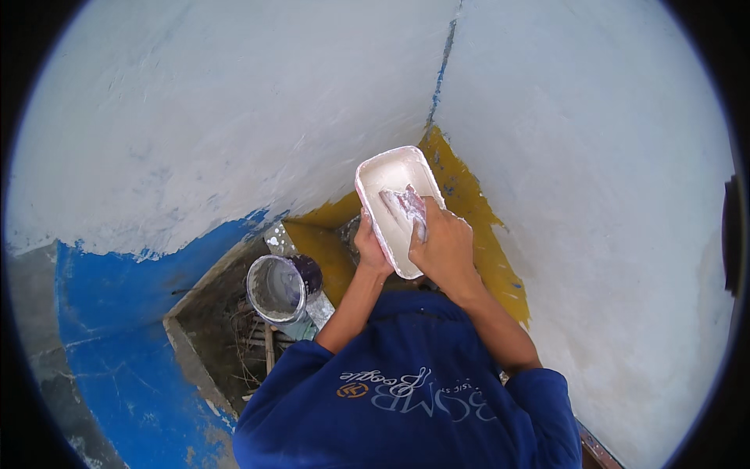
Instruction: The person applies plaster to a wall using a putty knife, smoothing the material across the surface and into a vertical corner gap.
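Where two whitewashed walls [234,102] meet in a corner, a person in a dark blue shirt [437,383] holds a shallow tray [396,162] in front of the chest. The tray is oblong with rounded corners, its inside and rim coated white; its far short edge points toward the wall seam, its near short edge toward the shirt.

Left hand [373,246]: fingers grasping the tray by its left long edge, close to the near left corner; thumb up along the outer side. Fingers under the tray hidden.

Right hand [444,244]: reaches over the right long edge, fingers clenched on a flat, white-smeared tool [406,205]. Tool sits over the middle of the tray floor; exact kind cannot be told. Contact between this hand and the rim: cannot tell.

Surroundings: yellow paint [473,203] low in the corner, ragged upper border. Blue paint [117,289] low on the left side. Left of the left forearm, a bucket [308,271], dark outside, inner wall coated greyish white; a white-spotted plank [279,238] shows just beside it, and thin sticks [268,348] lie near.
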{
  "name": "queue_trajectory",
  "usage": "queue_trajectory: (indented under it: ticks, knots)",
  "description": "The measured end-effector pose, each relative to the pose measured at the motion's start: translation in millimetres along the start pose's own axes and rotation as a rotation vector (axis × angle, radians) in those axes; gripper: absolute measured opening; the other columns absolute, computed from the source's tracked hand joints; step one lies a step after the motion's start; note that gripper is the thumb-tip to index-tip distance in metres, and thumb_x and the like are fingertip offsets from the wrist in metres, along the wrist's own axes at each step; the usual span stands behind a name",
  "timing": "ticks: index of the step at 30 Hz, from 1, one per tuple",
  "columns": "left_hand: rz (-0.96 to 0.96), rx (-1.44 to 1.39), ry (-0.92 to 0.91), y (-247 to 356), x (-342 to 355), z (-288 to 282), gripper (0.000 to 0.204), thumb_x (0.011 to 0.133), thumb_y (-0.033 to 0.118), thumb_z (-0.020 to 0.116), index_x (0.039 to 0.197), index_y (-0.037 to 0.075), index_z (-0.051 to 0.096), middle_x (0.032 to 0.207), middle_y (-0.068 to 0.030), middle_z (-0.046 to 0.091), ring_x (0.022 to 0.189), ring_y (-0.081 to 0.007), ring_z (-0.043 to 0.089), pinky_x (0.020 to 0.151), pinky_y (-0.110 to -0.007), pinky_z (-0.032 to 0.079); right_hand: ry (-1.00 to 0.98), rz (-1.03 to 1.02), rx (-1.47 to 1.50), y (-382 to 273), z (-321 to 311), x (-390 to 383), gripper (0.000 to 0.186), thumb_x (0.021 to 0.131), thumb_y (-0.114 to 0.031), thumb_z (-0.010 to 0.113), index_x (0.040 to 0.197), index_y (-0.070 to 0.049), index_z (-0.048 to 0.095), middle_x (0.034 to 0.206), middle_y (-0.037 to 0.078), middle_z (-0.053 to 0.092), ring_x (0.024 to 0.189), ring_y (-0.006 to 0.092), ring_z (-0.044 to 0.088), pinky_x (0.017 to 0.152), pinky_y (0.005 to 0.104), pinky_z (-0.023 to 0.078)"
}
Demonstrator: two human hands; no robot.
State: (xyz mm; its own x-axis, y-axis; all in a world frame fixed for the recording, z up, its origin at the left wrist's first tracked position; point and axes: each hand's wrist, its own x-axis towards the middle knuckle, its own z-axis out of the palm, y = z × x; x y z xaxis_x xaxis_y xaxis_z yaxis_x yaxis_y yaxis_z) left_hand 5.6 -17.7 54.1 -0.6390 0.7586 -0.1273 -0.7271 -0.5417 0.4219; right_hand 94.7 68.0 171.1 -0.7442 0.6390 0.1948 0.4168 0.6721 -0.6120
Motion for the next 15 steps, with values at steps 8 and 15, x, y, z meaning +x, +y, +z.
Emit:
queue_trajectory:
  ticks: [8,15]
  knots:
    - [-0.075,-0.100,-0.003,-15,-5,-12,0.055,0.099,0.048,0.042,0.136,0.006,0.048,0.128,-0.0136,0.057,0.116,-0.0294,0.057,0.101,-0.045,0.045,-0.173,0.070,0.213,19,3,-1,0.032,0.078,-0.010,0.065,0.108,0.001,0.061,0.080,0.027,0.065,0.078,0.0467,0.063,0.070,0.0504,0.051]
    - [-0.174,-0.018,-0.008,-25,5,-4,0.059,0.097,0.049,0.047,0.139,0.007,0.045,0.129,-0.0142,0.057,0.118,-0.0300,0.056,0.102,-0.046,0.045,-0.145,0.129,0.327,36,0,5,0.023,0.080,-0.003,0.065,0.102,0.003,0.066,0.082,0.025,0.067,0.074,0.0359,0.066,0.071,0.0403,0.052]
